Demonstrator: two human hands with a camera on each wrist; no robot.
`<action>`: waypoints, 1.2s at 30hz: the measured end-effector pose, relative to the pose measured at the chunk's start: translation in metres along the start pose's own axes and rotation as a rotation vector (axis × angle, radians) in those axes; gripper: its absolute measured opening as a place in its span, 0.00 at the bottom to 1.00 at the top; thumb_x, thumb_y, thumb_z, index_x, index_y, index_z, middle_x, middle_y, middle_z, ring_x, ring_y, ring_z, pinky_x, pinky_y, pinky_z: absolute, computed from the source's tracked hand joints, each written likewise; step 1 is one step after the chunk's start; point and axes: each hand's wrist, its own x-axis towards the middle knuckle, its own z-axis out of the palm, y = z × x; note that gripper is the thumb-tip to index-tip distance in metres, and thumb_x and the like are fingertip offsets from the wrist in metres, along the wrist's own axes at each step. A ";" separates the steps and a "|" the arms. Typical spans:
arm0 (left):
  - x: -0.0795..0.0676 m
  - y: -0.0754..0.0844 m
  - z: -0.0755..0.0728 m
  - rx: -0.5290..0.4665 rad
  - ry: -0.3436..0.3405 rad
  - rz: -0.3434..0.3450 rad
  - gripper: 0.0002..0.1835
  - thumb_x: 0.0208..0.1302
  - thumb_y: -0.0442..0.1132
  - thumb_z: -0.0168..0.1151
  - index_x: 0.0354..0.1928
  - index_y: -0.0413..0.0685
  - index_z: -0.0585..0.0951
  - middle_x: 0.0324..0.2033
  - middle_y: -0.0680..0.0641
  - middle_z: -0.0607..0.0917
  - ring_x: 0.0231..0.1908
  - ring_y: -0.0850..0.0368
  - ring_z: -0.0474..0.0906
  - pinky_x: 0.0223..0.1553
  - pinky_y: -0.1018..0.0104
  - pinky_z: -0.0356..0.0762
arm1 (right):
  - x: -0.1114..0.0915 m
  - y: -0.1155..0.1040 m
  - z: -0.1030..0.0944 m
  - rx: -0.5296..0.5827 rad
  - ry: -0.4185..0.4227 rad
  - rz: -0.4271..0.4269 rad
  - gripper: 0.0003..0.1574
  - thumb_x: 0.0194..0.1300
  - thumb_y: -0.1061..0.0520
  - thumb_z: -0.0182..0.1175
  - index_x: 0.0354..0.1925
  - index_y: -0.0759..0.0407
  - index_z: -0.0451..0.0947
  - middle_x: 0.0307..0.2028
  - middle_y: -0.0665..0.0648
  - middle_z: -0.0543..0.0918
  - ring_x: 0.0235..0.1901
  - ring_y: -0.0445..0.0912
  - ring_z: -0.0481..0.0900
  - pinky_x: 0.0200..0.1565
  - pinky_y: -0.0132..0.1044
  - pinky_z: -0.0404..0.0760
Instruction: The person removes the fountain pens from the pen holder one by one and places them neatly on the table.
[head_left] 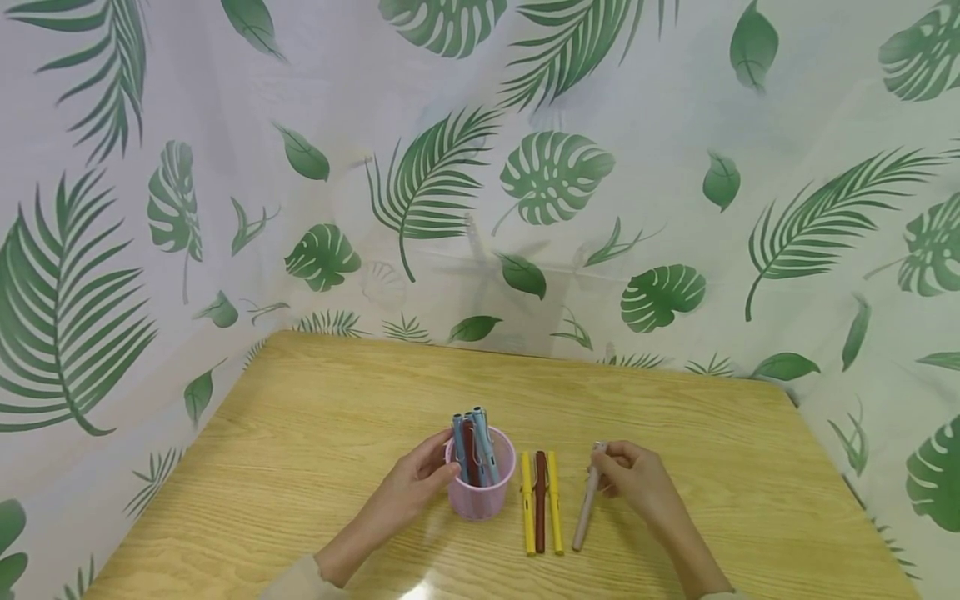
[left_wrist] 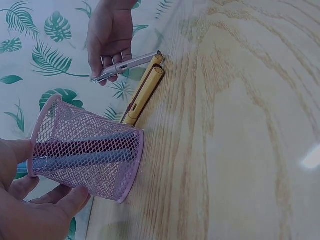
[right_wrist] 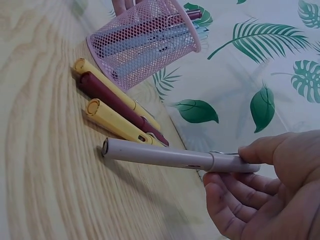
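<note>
Beside yellow pens [head_left: 529, 521], right hand [head_left: 639, 482] pinches grey pen [head_left: 586, 514]; left hand [head_left: 414, 483] grips pink mesh cup [head_left: 478, 502].

Wooden table [head_left: 337, 400]: mesh cup [head_left: 477, 503], maroon pen [head_left: 541, 512] between two yellow pens [head_left: 529, 525].

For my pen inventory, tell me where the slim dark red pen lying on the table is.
In the head view, the dark red pen lies on the wood-grain table between two slim yellow pens, right of the pink mesh cup.
</note>
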 end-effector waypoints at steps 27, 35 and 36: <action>0.000 0.001 0.001 -0.013 -0.001 0.005 0.34 0.80 0.42 0.56 0.79 0.36 0.58 0.70 0.27 0.69 0.70 0.32 0.66 0.69 0.47 0.69 | 0.013 0.009 0.023 -0.041 0.039 0.033 0.25 0.73 0.62 0.62 0.58 0.84 0.73 0.28 0.59 0.84 0.25 0.47 0.82 0.26 0.35 0.85; 0.000 0.000 0.000 -0.011 0.001 -0.002 0.34 0.80 0.42 0.57 0.79 0.37 0.58 0.70 0.28 0.69 0.71 0.33 0.66 0.70 0.47 0.68 | 0.013 0.009 0.026 -0.059 0.037 0.034 0.25 0.74 0.61 0.62 0.57 0.84 0.74 0.28 0.60 0.84 0.25 0.48 0.81 0.25 0.35 0.84; 0.000 0.000 0.000 -0.014 0.000 -0.004 0.34 0.80 0.42 0.57 0.79 0.37 0.58 0.70 0.28 0.69 0.71 0.33 0.66 0.70 0.47 0.68 | 0.013 0.009 0.026 -0.058 0.037 0.034 0.25 0.74 0.61 0.62 0.57 0.84 0.74 0.28 0.60 0.84 0.24 0.48 0.81 0.25 0.35 0.84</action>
